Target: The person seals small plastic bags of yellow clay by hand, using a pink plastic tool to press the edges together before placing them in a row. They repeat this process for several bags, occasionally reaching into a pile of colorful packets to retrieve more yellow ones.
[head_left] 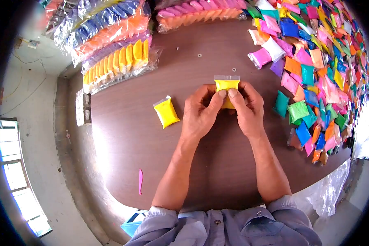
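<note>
Both of my hands hold one small yellow packet [227,85] with a clear top edge, above the middle of the brown table. My left hand [204,107] grips its left side and my right hand [247,105] its right side, the thumbs side by side on its front. The fingers behind the packet are partly hidden. Left of my left hand, a second yellow packet [167,112] lies flat on the table [217,164].
A large heap of small coloured packets [311,90] covers the right side. Clear bags of yellow [117,61], orange, blue and pink packets line the back and back left. A pink stick-like tool [140,181] lies at the front left. A blue container [133,223] stands below the front edge.
</note>
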Demonstrator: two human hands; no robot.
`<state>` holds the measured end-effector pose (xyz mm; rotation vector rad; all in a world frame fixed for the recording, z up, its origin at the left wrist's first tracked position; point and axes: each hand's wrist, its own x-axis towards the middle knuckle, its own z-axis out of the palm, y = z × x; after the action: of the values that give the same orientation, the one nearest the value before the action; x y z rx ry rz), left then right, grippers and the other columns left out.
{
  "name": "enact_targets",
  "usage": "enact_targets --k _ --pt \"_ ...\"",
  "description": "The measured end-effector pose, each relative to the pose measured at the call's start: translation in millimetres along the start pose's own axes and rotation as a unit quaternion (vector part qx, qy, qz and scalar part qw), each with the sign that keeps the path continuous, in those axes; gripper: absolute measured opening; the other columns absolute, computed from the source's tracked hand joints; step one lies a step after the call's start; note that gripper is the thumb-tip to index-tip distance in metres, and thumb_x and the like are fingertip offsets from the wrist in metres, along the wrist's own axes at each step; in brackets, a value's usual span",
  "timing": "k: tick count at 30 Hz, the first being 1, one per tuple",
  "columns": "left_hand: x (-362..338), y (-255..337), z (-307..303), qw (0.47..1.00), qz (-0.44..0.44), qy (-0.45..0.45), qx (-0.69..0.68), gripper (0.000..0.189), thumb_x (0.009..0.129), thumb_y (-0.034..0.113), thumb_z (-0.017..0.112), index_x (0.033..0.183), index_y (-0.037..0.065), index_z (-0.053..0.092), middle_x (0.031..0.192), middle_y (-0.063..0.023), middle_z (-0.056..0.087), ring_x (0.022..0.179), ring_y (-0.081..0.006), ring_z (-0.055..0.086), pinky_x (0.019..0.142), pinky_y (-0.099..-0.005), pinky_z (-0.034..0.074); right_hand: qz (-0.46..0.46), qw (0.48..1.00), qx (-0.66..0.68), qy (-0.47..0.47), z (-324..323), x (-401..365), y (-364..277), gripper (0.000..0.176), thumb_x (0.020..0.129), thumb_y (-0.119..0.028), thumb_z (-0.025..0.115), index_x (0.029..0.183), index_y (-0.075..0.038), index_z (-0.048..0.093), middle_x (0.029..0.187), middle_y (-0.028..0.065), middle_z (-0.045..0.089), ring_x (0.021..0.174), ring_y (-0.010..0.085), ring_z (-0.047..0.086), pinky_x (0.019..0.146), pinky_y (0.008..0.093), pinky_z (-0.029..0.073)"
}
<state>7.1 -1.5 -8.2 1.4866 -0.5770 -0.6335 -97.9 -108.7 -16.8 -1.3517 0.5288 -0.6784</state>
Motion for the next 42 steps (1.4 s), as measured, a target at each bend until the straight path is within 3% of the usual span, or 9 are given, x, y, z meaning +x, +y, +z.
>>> enact_targets --k 5,8,21,23,27,30,35,38,42 --pt "1.8 -4.5 -3.5 0.993 0.077 0.005 0.091 0.022 0.099 0.018 0.069 0.109 -0.001 0.071 0.086 -0.0001 0.069 0.075 -0.0065 0.06 0.07 -0.0235 0.05 0.001 1.0 -0.003 -0.009 0.0 0.6 2.5 0.022 0.104 -0.018 0.062 0.112 0.003 0.066 0.096 -0.0007 0.066 0.087 0.0036 0.057 0.074 0.0225 0.048" --pt "-1.9 3.9 -0.3 0.998 0.02 0.003 0.053 0.023 0.099 0.019 0.069 0.107 -0.002 0.071 0.083 0.0008 0.068 0.074 -0.0056 0.059 0.068 -0.0224 0.049 -0.021 1.0 0.013 -0.006 0.0 2.3 8.4 0.021 0.104 -0.016 0.062 0.111 0.003 0.066 0.096 -0.0011 0.065 0.087 0.0035 0.056 0.074 0.0226 0.048" --pt "-3.1 4.6 2.5 0.991 0.072 0.078 0.078 0.019 0.098 0.018 0.072 0.097 0.0 0.068 0.076 0.0013 0.064 0.071 -0.0046 0.055 0.062 -0.0224 0.043 -0.004 0.998 0.058 0.035 4.9 -0.7 -0.7 0.024 0.101 -0.016 0.067 0.117 0.002 0.064 0.101 0.0014 0.067 0.086 0.0043 0.06 0.073 0.0221 0.05" --pt "-2.8 8.0 5.5 0.964 0.131 0.151 0.176 0.016 0.09 0.009 0.077 0.099 -0.001 0.068 0.082 -0.0107 0.07 0.072 -0.0162 0.065 0.066 -0.0309 0.052 -0.024 0.999 0.02 0.027 11.2 -5.0 -0.1 0.026 0.1 -0.015 0.069 0.118 0.002 0.064 0.102 0.0022 0.067 0.088 0.0056 0.061 0.075 0.0234 0.052" --pt "-4.3 3.7 8.8 0.937 0.239 0.135 0.216 0.028 0.081 0.006 0.082 0.106 0.001 0.07 0.098 -0.0146 0.07 0.08 -0.0257 0.069 0.072 -0.0341 0.056 -0.06 0.998 -0.024 0.016 12.2 -5.4 -1.6 0.031 0.096 -0.014 0.072 0.121 0.002 0.063 0.106 0.0038 0.068 0.092 0.0087 0.063 0.081 0.0266 0.054" --pt "-5.1 6.3 14.7 0.925 0.305 0.049 0.221 0.041 0.078 0.006 0.081 0.117 0.003 0.07 0.115 -0.0148 0.065 0.089 -0.029 0.069 0.078 -0.0343 0.058 -0.016 0.996 0.079 0.042 3.5 -1.9 -1.0 0.023 0.103 -0.014 0.061 0.119 0.002 0.066 0.103 0.0028 0.068 0.093 0.0079 0.062 0.082 0.026 0.052" --pt "-5.2 11.0 10.7 0.967 0.189 0.087 0.145 0.035 0.083 0.011 0.079 0.115 0.001 0.071 0.113 -0.0119 0.07 0.092 -0.018 0.069 0.077 -0.0299 0.057 -0.047 0.995 0.084 0.007 -2.8 0.0 7.2 0.026 0.108 -0.023 0.057 0.115 0.0 0.068 0.1 -0.0021 0.067 0.091 0.0044 0.058 0.08 0.0247 0.049" --pt "-0.1 -2.6 5.3 0.97 0.202 0.059 0.125 0.02 0.092 0.013 0.073 0.104 -0.003 0.071 0.086 -0.0149 0.073 0.073 -0.0196 0.068 0.063 -0.0315 0.053 -0.025 0.998 0.051 -0.007 -5.1 -2.4 5.3 0.026 0.108 -0.023 0.058 0.113 0.0 0.068 0.097 -0.003 0.064 0.087 0.0034 0.055 0.075 0.023 0.047" --pt "-3.0 1.0 2.6 0.984 0.111 0.049 0.134 0.023 0.097 0.018 0.071 0.107 -0.004 0.071 0.09 -0.0074 0.074 0.082 -0.0119 0.067 0.074 -0.0278 0.054 -0.034 0.999 0.011 -0.008 1.7 -0.8 3.2 0.024 0.107 -0.022 0.06 0.112 0.001 0.066 0.093 -0.0031 0.062 0.082 0.002 0.052 0.069 0.0207 0.043"
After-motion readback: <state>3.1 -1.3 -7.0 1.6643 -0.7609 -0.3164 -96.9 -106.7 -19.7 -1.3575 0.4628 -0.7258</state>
